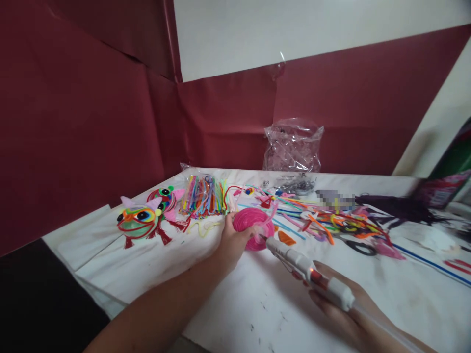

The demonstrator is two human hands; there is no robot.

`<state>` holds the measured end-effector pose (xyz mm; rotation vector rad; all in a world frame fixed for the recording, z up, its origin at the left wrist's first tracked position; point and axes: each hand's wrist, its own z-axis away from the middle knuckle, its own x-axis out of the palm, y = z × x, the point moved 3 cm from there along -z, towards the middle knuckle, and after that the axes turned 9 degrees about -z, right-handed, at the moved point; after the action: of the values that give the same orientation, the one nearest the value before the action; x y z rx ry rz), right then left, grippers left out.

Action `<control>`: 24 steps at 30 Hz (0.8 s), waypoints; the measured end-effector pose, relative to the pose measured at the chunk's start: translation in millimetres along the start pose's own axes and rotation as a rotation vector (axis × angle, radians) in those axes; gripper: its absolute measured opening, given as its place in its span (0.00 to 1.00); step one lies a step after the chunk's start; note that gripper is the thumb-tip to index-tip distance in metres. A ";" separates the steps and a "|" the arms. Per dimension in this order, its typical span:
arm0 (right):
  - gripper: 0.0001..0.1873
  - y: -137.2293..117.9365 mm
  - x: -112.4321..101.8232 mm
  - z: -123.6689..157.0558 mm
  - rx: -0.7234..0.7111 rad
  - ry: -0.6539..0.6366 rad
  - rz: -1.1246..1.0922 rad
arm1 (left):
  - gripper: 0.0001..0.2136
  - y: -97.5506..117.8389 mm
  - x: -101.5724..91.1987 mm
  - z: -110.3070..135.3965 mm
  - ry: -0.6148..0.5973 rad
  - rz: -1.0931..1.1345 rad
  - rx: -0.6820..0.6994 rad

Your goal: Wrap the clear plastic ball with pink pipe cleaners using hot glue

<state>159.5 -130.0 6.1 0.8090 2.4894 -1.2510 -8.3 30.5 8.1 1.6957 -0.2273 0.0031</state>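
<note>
My left hand [235, 234] grips a round, coiled pink piece [250, 220] by its left side, fingers behind and thumb in front. A lighter pink pipe cleaner end [272, 214] sticks up from its right edge. Wrapped around a white hot glue gun [294, 260] is my right hand [331, 289]. The gun's small light glows orange, and its dark nozzle points at the face of the pink coil near my left thumb. Whether the tip touches the coil I cannot tell. A clear glue stick [382, 321] trails from the gun's rear.
Two colourful fish-like figures [138, 220] with red tassels stand at the left. Behind the coil lies a bag of pipe cleaners [204, 196]. Loose pipe cleaners [331, 223] and black scissors [359, 246] spread over the right side. A clear plastic bag [292, 147] rests against the back wall.
</note>
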 end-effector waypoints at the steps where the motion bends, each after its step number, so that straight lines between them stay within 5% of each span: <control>1: 0.07 0.3 0.0 -0.2 0.001 0.001 -0.005 | 0.28 0.3 0.9 0.6 -0.007 -0.004 -0.002; 8: 0.08 10.1 -5.2 -0.5 0.036 -0.081 -0.028 | 0.27 -0.2 4.2 2.1 0.002 -0.023 -0.018; 17: 0.11 41.3 1.6 6.6 0.010 -0.036 -0.093 | 0.28 1.7 5.4 4.1 0.015 -0.005 -0.018; 24: 0.11 37.3 3.1 7.6 0.045 -0.051 -0.118 | 0.26 2.4 5.6 3.7 0.024 -0.016 -0.015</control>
<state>178.1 -116.9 -24.6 0.6397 2.5085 -1.3536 -3.6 25.7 10.7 1.6814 -0.1957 0.0098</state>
